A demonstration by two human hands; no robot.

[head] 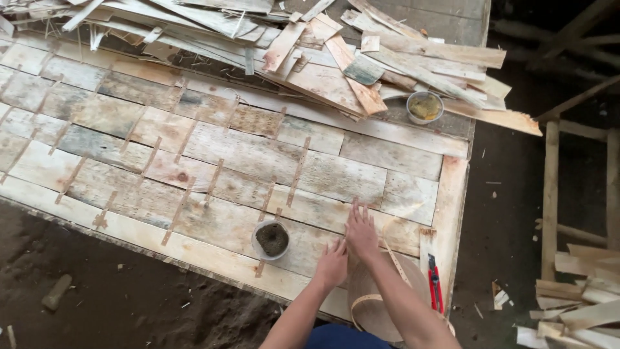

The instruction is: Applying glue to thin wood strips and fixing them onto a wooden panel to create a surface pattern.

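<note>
While both hands press flat, left hand (pixel 332 264) and right hand (pixel 360 231) lie open-fingered, gripping nothing, on the patched veneer sheet (pixel 226 155); glue bowl (pixel 271 239) sits just left, red cutter (pixel 434 281) right.

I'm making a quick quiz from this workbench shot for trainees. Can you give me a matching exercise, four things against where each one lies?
Things:
1. red-handled cutter
2. bowl of dark paste
3. bowl of yellowish paste
4. pile of wood offcuts

Places:
A. along the far edge of the veneer sheet
B. far right, beside the offcuts
C. near edge, just left of the left hand
D. near right corner, to the right of the right hand

Pairs: 1-D, 2-C, 3-B, 4-A
</note>
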